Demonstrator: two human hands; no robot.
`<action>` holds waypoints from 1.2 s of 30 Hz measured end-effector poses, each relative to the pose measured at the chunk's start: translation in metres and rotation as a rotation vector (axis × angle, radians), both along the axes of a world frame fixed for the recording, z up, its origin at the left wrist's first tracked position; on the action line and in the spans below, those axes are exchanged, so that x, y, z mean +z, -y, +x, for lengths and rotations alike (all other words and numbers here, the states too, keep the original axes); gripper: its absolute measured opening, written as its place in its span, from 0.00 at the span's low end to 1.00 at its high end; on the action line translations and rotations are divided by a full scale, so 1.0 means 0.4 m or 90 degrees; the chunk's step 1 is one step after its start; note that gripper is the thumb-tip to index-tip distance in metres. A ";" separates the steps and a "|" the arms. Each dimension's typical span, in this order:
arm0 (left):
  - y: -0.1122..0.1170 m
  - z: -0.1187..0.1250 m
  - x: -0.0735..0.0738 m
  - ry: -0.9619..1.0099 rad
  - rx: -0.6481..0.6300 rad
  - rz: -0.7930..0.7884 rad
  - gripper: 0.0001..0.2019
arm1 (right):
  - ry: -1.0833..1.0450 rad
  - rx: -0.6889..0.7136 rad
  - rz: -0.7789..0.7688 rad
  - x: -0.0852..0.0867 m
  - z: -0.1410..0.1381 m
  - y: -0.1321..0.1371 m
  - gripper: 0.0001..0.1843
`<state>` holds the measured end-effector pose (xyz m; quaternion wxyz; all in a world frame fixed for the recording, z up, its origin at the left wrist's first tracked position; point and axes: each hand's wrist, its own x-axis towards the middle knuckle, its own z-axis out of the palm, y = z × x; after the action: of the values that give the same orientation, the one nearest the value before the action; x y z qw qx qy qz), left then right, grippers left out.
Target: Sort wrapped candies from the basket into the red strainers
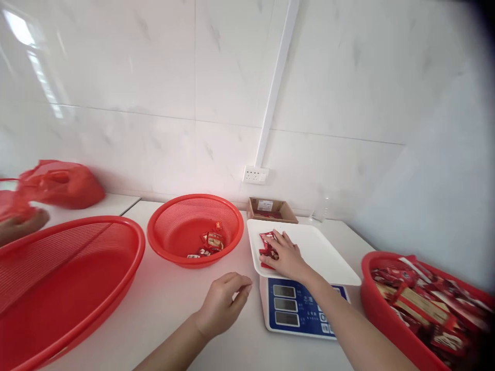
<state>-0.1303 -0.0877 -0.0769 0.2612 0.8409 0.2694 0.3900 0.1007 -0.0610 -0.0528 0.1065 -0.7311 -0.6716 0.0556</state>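
Note:
My right hand [286, 257] reaches over the white scale tray [320, 247], its thumb and fingers around small red wrapped packets [266, 238]. The palm partly hides these packets. Below the tray is the scale's blue panel [305, 309], partly covered by my right forearm. My left hand [224, 306] hovers over the table just left of the scale, thumb and fingertips drawn together, with nothing visible in them. Beyond it, a round red basket [195, 201] has a few wrapped packets [214, 240] lying at its right side.
At the right, a red basket [371, 288] is heaped with wrapped packets [421, 304]. A large red basket [77, 278] stands at the left. Behind it are another person's hand [27, 226] and a red plastic bag [65, 183]. A cardboard box [288, 212] sits behind the tray.

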 end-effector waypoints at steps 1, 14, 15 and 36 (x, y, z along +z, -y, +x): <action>0.007 -0.017 0.013 -0.014 0.002 0.007 0.11 | 0.003 0.005 0.013 -0.003 0.002 -0.007 0.34; -0.125 -0.341 0.130 -0.516 0.501 -0.001 0.28 | -0.013 0.046 0.096 -0.034 0.046 -0.026 0.23; -0.147 -0.360 0.138 -0.548 0.545 -0.050 0.31 | -0.011 0.050 0.095 -0.035 0.047 -0.026 0.24; -0.322 -0.451 0.212 -0.606 0.413 -0.323 0.49 | 0.011 0.073 0.095 -0.015 0.038 -0.015 0.26</action>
<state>-0.3107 0.0411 0.0079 0.1722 0.7100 0.6814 -0.0439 0.1158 -0.0550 -0.0589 0.1519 -0.6818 -0.7156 0.0053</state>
